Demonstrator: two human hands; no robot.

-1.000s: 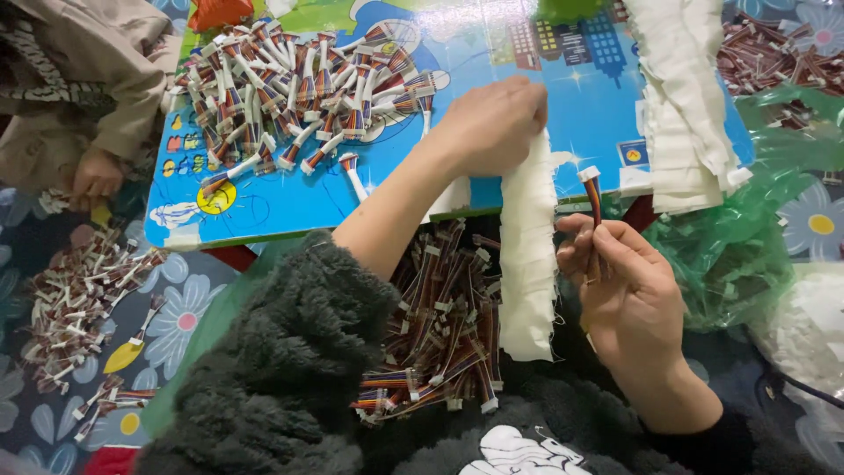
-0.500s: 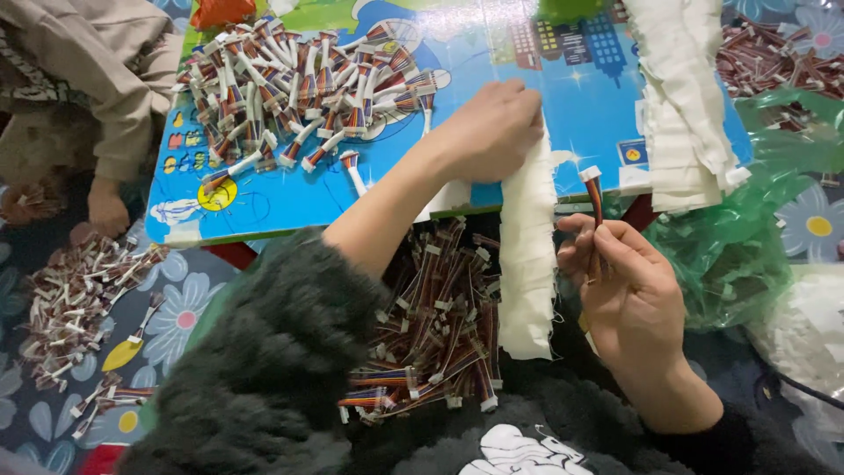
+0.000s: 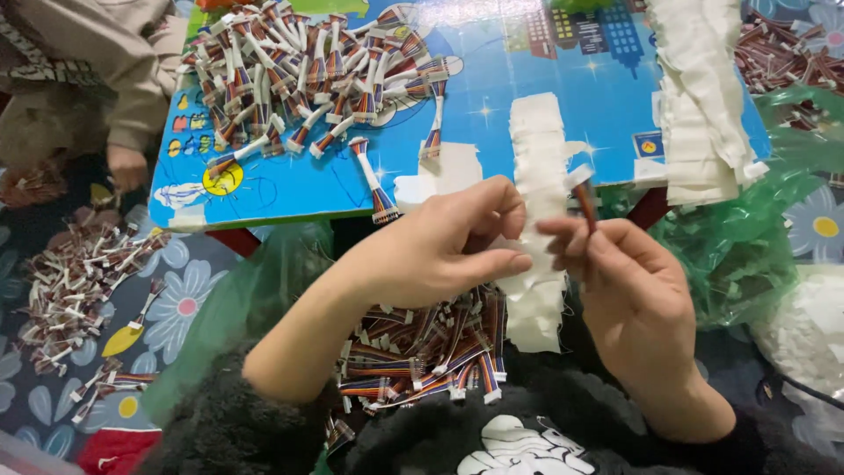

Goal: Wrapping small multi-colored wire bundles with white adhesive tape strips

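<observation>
Near the front edge of the blue picture-printed counter [image 3: 563, 79], both hands meet over a long strip of white frayed fabric tape [image 3: 538, 149] that hangs off the edge toward the lap. On the left side of the strip, the left hand [image 3: 440, 242] has its fingers [image 3: 492, 264] curled and pinched together on the tape's edge. Just right of it, the right hand [image 3: 629, 281] has thumb and forefinger closed on a short multicoloured ribbon cable [image 3: 584, 195] with a white connector at its top; the cable stands nearly upright, touching the right edge of the tape.

Below the hands, in the lap, lies a heap of loose ribbon cables [image 3: 431, 352] resting on a dark fuzzy garment [image 3: 527, 431]. Far left on the counter sits a pile of cables wrapped in white tape [image 3: 308, 70], with one wrapped piece [image 3: 374, 180] lying apart, nearer the hands. Far right on the counter rests a stack of white tape strips [image 3: 703, 97], and beside it, crumpled green plastic sheeting [image 3: 747, 237]. At the far left another person's hand [image 3: 127, 167] shows beneath a beige sleeve [image 3: 105, 79], above more cables scattered on the flowered floor covering [image 3: 70, 290].
</observation>
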